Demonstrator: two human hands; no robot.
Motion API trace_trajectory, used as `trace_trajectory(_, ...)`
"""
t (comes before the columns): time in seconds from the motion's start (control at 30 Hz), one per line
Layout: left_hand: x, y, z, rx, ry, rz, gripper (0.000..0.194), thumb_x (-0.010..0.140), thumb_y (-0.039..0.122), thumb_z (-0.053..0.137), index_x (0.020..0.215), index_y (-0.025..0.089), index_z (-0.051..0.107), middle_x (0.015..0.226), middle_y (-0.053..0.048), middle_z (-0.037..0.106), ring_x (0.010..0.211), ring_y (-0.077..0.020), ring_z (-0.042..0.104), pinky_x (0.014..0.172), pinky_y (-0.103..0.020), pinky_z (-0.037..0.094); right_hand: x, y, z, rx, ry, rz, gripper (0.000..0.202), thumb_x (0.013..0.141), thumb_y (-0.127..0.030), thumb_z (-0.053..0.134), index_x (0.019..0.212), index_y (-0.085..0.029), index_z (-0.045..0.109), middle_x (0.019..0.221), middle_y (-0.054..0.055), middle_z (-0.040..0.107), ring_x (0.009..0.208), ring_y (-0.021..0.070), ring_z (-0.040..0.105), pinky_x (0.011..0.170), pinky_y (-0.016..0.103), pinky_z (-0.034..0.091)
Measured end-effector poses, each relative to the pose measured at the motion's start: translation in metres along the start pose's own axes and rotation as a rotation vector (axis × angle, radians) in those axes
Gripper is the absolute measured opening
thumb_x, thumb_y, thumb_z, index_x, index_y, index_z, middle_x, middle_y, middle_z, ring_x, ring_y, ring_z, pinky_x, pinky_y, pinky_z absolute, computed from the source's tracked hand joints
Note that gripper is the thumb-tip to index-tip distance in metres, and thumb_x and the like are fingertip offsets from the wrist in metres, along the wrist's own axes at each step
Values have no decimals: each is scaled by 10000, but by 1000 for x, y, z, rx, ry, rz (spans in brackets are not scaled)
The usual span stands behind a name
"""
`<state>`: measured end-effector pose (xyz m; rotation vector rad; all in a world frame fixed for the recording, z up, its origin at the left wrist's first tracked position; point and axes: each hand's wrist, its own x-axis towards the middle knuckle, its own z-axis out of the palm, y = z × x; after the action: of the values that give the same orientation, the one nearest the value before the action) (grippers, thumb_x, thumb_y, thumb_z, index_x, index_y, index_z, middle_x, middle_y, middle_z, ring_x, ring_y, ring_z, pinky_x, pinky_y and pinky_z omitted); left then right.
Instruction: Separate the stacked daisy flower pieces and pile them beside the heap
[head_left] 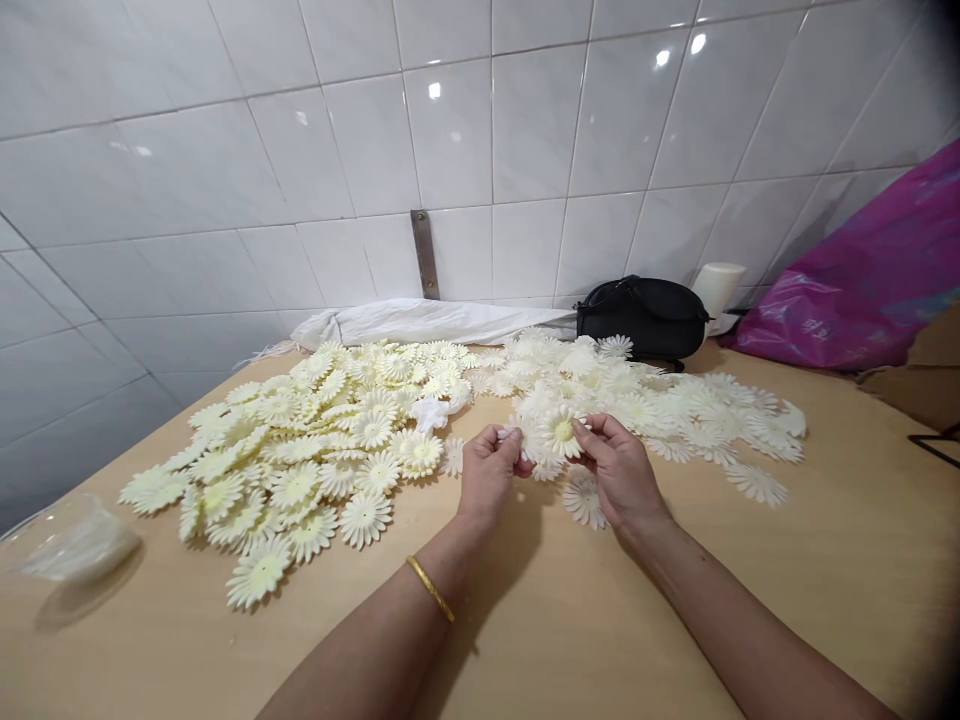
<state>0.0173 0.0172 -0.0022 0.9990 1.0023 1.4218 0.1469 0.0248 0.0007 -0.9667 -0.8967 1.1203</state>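
Observation:
Both hands meet just above the table, near the middle of the view. My right hand (619, 465) pinches a daisy-shaped artificial flower (561, 432) with a pale yellow centre between thumb and fingers. Beside it, my left hand (491, 460) is closed on the edge of a whiter artificial flower (529, 438), which touches or overlaps the yellow-centred one. To the left spreads a heap of yellowish flowers (300, 460). Behind and right of my hands lies a heap of whiter, thinner flowers (667, 405). One white flower (583, 497) rests below my right hand, partly covered by it.
A clear bowl with white material (86, 545) stands at the left edge. Along the tiled wall lie a white cloth (435, 322), a black case (641, 318) and a white cylinder (718, 287). A purple bag (847, 285) and a cardboard box (926, 370) are at right.

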Motion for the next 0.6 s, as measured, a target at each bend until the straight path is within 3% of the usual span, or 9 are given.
trace_trajectory(0.23, 0, 1, 1, -44, -28, -68, 347, 648, 492, 595, 662, 159, 500, 543, 23, 490, 485, -86, 462, 521, -223, 390, 1, 1, -2, 1, 15, -5, 269, 543, -370, 717, 615, -191, 529, 555, -55, 509, 497, 80, 430, 478, 210, 358)
trace_trajectory(0.37, -2, 3, -1, 230, 83, 207, 270, 701, 437, 565, 716, 169, 540, 638, 2, 508, 585, -109, 461, 583, -234, 381, 0, 1, -1, 12, -5, 15, 258, 552, -359, 716, 625, -188, 536, 561, -52, 507, 503, 79, 426, 482, 206, 355)
trace_trajectory(0.47, -7, 5, -2, 442, 196, 433, 382, 696, 353, 596, 1044, 208, 533, 1033, -75, 523, 917, -187, 481, 728, -276, 387, -2, 1, 0, -5, -51, 11, 232, 579, -346, 703, 630, -186, 543, 561, -52, 491, 516, 79, 418, 497, 203, 347)
trace_trajectory(0.53, -11, 6, 1, 508, 192, 511, 453, 698, 335, 596, 1125, 216, 506, 1180, -103, 447, 1082, -226, 401, 797, -306, 372, -3, 2, 1, -37, -79, -16, 208, 608, -338, 687, 632, -188, 545, 572, -51, 478, 531, 79, 409, 510, 201, 339)
trace_trajectory(0.6, -14, 7, 4, 521, 159, 518, 391, 690, 338, 603, 1057, 211, 561, 1158, -106, 463, 1091, -236, 396, 792, -307, 372, -5, 2, 2, -69, -115, -51, 181, 642, -329, 665, 640, -192, 547, 591, -51, 467, 552, 80, 402, 530, 200, 338)
